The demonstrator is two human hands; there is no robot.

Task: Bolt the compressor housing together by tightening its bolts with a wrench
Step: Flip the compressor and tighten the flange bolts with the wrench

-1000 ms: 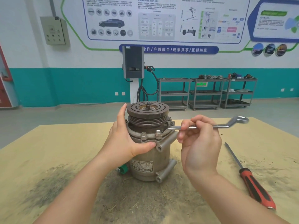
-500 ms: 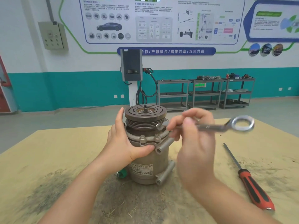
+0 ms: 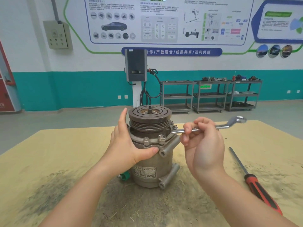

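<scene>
The grey cast-metal cylindrical compressor housing (image 3: 151,163) stands upright mid-bench (image 3: 57,153). The left hand (image 3: 129,145) clasps its flange from nine o'clock. The right hand (image 3: 203,145) pinches the slim chrome double-ended wrench (image 3: 221,126), whose near end sits by the three o'clock flange bolt (image 3: 175,126). Tightening appears underway; next, swing the handle while bracing the body.

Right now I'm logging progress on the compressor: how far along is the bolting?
Done: bolts stand in the compressor flange. In hand: the left hand steadies the housing; the right hand holds the wrench toward the flange's right side. Left: tightness can't be judged, so each remaining bolt.
</scene>
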